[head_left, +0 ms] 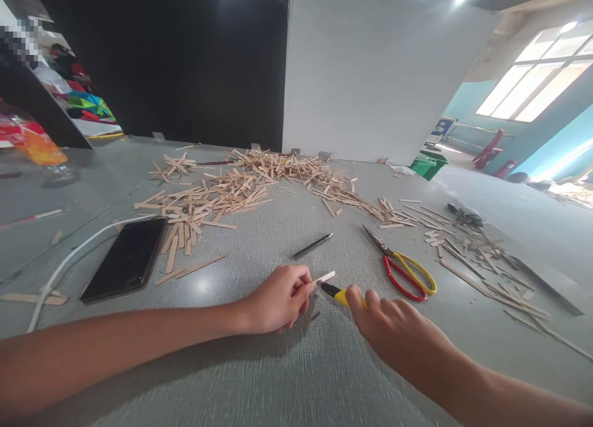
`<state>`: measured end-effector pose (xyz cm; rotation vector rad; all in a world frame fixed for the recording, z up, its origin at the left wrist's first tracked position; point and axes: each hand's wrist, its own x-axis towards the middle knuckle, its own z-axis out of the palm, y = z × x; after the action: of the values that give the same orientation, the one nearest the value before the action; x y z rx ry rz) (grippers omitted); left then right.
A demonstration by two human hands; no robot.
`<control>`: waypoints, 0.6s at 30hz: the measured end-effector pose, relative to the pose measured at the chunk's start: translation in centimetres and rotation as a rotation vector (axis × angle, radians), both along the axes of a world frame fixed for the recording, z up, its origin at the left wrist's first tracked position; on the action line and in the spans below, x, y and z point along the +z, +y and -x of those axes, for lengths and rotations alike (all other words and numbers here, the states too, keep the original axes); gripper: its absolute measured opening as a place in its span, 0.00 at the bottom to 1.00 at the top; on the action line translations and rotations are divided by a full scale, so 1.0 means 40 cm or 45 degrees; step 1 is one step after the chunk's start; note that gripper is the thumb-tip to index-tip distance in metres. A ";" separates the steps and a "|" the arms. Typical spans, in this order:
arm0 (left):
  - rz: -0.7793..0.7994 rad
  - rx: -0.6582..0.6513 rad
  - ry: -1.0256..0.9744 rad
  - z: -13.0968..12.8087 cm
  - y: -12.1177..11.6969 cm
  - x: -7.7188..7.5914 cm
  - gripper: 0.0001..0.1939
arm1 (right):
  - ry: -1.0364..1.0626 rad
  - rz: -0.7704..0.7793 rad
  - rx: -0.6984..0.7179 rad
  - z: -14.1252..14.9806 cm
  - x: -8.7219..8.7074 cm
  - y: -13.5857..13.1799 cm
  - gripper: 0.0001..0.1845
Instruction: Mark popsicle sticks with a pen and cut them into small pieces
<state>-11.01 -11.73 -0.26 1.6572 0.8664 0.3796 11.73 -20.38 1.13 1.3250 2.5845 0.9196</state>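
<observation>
Between the fingertips of my left hand is a short wooden craft stick, its free end pointing up and to the right. My right hand is wrapped round a yellow utility knife. The knife's dark front end lies against or very close to the stick, just right of my left fingers; whether the blade touches the wood I cannot tell. A black pen lies on the grey table beyond my hands. Scissors with one red and one yellow handle rest to the right, blades partly apart.
Loose craft sticks are heaped across the back. Split pieces and offcuts lie at right, near a long metal blade. A phone with a white cable sits left, a bottle beyond. Upright panels border the table's back.
</observation>
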 end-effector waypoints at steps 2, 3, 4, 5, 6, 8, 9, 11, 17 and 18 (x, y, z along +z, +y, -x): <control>-0.013 0.045 -0.011 -0.003 -0.003 0.000 0.13 | 0.009 0.048 -0.017 -0.014 -0.011 0.016 0.16; -0.016 0.063 -0.017 -0.005 -0.004 0.001 0.14 | 0.030 0.052 -0.019 -0.024 -0.021 0.024 0.15; -0.015 0.073 -0.023 -0.006 -0.005 0.003 0.14 | 0.063 0.037 -0.019 -0.035 -0.032 0.030 0.16; -0.012 0.075 -0.029 -0.007 -0.006 0.006 0.14 | 0.106 0.015 -0.018 -0.047 -0.044 0.034 0.17; -0.008 0.070 -0.033 -0.007 -0.007 0.008 0.14 | 0.150 0.001 0.001 -0.058 -0.055 0.036 0.18; 0.002 0.046 -0.038 -0.005 -0.007 0.012 0.15 | 0.249 -0.043 0.054 -0.079 -0.071 0.031 0.18; 0.012 0.027 -0.044 -0.003 -0.006 0.014 0.16 | 0.291 -0.058 0.083 -0.087 -0.074 0.026 0.19; 0.050 -0.028 -0.061 0.000 -0.002 0.015 0.19 | 0.343 -0.087 0.130 -0.098 -0.071 0.016 0.21; 0.179 -0.227 -0.072 0.006 0.014 0.024 0.39 | 0.316 -0.049 0.288 -0.098 -0.040 0.005 0.23; 0.190 -0.243 -0.063 0.007 0.016 0.028 0.41 | 0.300 -0.045 0.307 -0.096 -0.037 0.006 0.23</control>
<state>-11.29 -11.08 0.85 1.5695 0.6769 0.2178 15.57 -20.16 -0.33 1.2150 2.9739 0.8938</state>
